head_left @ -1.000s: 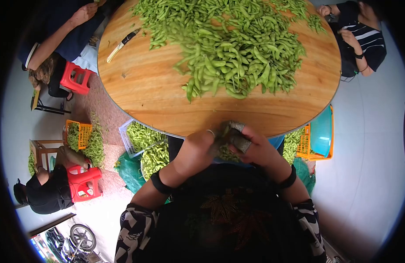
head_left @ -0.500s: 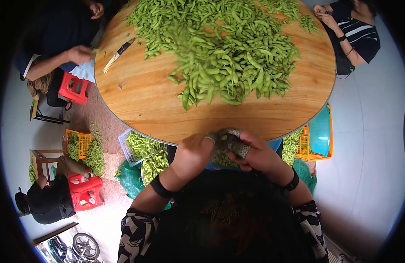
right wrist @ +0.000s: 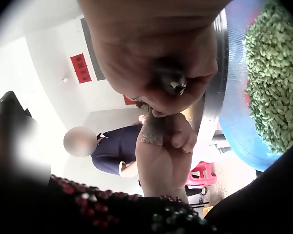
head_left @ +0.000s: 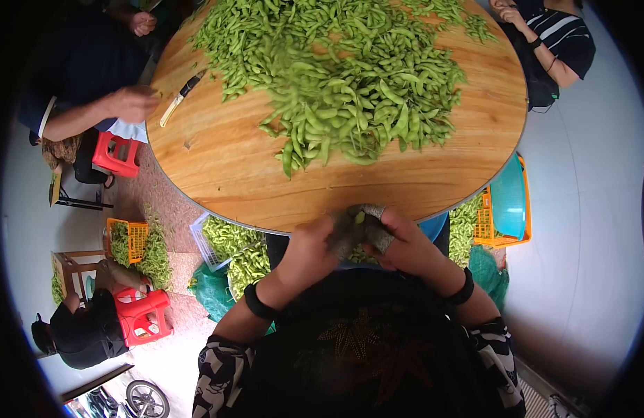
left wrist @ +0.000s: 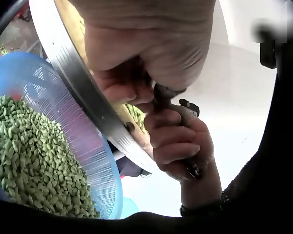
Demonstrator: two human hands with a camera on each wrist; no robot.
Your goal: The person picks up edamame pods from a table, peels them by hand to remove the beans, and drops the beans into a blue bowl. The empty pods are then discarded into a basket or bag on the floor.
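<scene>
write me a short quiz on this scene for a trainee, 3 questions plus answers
1. Multiple choice: what does the blue basket hold?
a) whole pods
b) shelled beans
c) bare stems

2. True or false: the knife lies on the table, left of the main heap of pods in the head view.

3. Fill in one word, light or dark: the fingers of the right hand curl round a ____ thing.

Key: 1 b; 2 true; 3 dark
</scene>
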